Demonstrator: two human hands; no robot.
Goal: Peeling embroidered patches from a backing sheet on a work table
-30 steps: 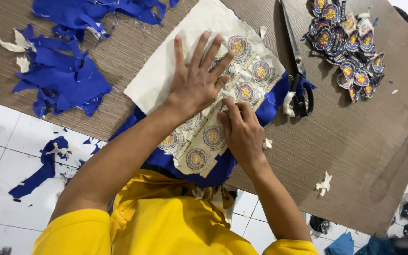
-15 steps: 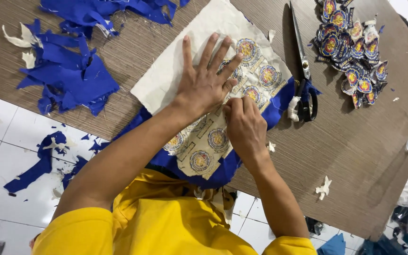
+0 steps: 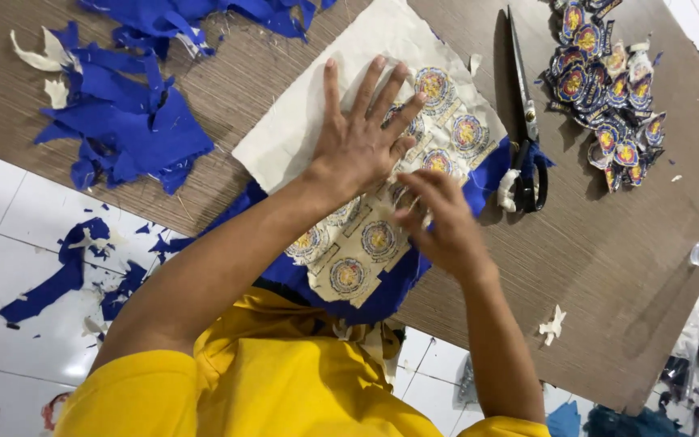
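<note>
Left hand (image 3: pixel 362 150) flat, fingers spread; right hand (image 3: pixel 438 222) curled, pinching.

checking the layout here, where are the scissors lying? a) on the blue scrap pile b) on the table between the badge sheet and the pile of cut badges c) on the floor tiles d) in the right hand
b: the scissors lie on the wooden table, between the badge sheet and the pile of cut badges, with no hand on them.

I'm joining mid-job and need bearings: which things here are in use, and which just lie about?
In use:
- left hand, pressed flat on the cream sheet of round badges
- right hand, fingertips on the same sheet
- blue cloth under it

Lying about:
- scissors
- pile of cut badges
- blue scraps on the table
- scraps on the floor
</note>
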